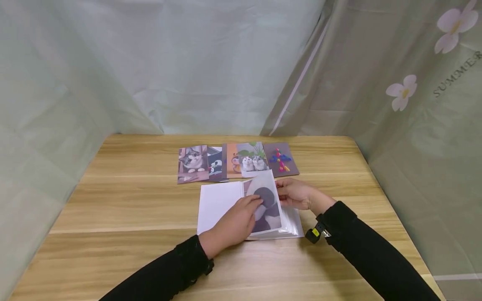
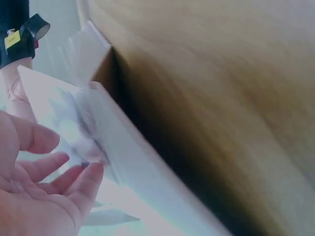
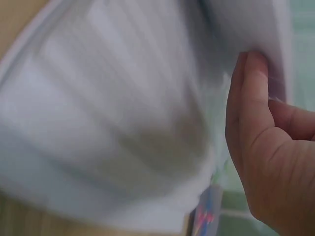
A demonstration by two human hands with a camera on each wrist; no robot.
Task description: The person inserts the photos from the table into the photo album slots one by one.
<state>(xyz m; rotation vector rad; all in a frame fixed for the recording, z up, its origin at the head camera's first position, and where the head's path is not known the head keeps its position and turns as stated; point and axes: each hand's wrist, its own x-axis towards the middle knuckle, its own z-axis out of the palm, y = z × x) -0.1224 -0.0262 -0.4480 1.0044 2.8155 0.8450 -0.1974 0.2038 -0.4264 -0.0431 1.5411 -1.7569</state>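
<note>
A white photo album (image 1: 220, 205) lies spread on the table, its left side blank. One page (image 1: 268, 205) on its right side is lifted, showing a picture of a dark rounded shape. My right hand (image 1: 297, 193) pinches this page at its right edge; in the right wrist view the fingers (image 3: 253, 93) lie along its back and the thumb sits on the other side. My left hand (image 1: 235, 221) rests over the page's left part with loosely bent fingers, fingertips at the picture. Clear sleeves (image 3: 113, 98) fan out under the lifted page.
Behind the album lie several picture cards: a cat card (image 1: 193, 163) at the left, a hamster card (image 1: 252, 161) in the middle, and a dark card with a colourful figure (image 1: 280, 161) at the right. Curtains (image 1: 226, 62) enclose the wooden table (image 1: 132, 205).
</note>
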